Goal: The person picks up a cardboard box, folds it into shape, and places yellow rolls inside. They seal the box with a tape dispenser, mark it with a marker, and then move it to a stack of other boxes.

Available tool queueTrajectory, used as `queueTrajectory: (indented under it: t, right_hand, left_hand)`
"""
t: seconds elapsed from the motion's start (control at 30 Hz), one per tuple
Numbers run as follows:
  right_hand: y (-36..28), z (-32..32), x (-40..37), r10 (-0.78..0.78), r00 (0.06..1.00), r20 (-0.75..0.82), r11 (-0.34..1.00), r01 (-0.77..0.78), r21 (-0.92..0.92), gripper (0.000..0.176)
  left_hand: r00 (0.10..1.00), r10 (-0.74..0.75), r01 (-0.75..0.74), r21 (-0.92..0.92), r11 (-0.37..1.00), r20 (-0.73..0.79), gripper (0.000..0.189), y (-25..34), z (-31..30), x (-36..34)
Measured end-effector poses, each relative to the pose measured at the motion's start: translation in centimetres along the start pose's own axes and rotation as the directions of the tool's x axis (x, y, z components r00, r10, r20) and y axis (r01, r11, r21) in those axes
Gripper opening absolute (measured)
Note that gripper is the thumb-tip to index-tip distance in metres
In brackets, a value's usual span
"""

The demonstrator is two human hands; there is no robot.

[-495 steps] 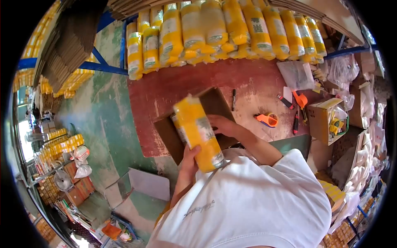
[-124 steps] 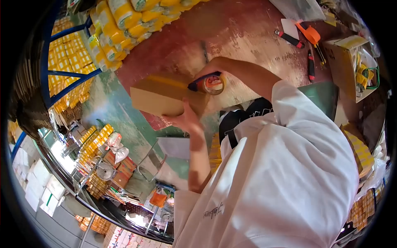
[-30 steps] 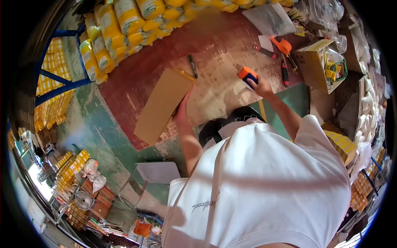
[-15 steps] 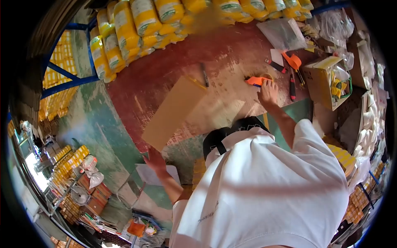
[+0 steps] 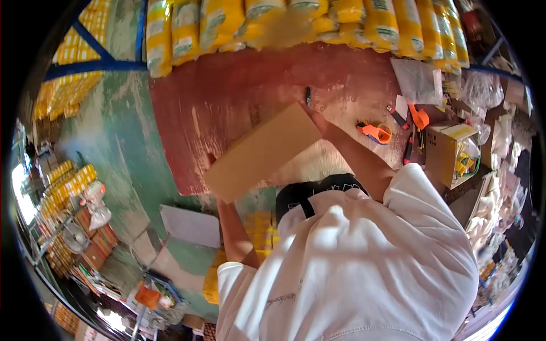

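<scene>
A long brown cardboard box [image 5: 264,153] slants across the near part of the red worktable [image 5: 227,79], with a hand at each end. My left hand [image 5: 211,159] grips its lower left end; most of that hand is hidden by the cardboard, and only a fingertip area shows past the edge. At the upper right end, my right hand [image 5: 319,123] is closed around the corner, its fingers partly out of sight. Just beyond that corner lies a dark pen-like tool [image 5: 308,96]. To the right of my forearm rests an orange tape dispenser [image 5: 375,133].
Yellow-wrapped packs [image 5: 216,25] line the table's far edge. On the right are red-and-black cutters [image 5: 398,117], a second orange dispenser [image 5: 419,116], a clear plastic bag [image 5: 418,80] and an open carton [image 5: 449,150]. A grey stool [image 5: 190,225] stands at lower left.
My right hand has left the orange tape dispenser and moved left onto the box's upper end. My left hand has come up to the lower end. The camera view has turned.
</scene>
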State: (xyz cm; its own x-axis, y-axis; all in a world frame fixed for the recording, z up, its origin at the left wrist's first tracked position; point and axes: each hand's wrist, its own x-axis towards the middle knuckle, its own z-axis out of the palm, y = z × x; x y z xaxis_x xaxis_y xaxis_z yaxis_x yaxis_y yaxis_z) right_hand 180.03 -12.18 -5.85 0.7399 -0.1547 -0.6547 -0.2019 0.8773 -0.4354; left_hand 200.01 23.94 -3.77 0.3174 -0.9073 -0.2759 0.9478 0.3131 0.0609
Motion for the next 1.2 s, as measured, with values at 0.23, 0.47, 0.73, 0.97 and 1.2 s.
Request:
queueTrajectory:
  t: [0.23, 0.47, 0.73, 0.97, 1.2]
  right_hand:
    - [-5.5, 2.0, 1.8, 0.063, 0.997, 0.054, 0.905, -0.034, -0.424, 0.055]
    - [-13.3, 9.4, 6.5, 0.721, 0.631, 0.286, 0.600, -0.362, -0.713, 0.060]
    - [-14.3, 21.5, 5.5, 0.684, 0.680, -0.266, -0.267, -0.105, -0.958, 0.050]
    - [-13.1, -0.2, 3.8, 0.422, 0.886, 0.191, 0.465, -0.032, -0.885, 0.059]
    - [1.3, 1.8, -6.2, -0.422, 0.906, 0.014, 0.774, 0.369, -0.514, 0.061]
  left_hand:
    - [0.969, -0.039, 0.131, 0.370, 0.920, -0.246, 0.057, 4.2, -0.7, 2.1]
    - [0.771, -0.430, 0.635, 0.610, 0.474, -0.470, 0.062, 8.1, 6.7, 8.9]
    - [0.587, -0.410, 0.606, 0.715, -0.349, -0.698, 0.071, 4.7, 13.8, 15.3]
    - [0.890, -0.155, 0.456, 0.821, 0.343, -0.429, 0.063, 8.9, 5.3, 1.0]
    - [0.674, 0.603, -0.266, 0.621, 0.737, -0.427, 0.052, -9.0, -0.6, -4.5]
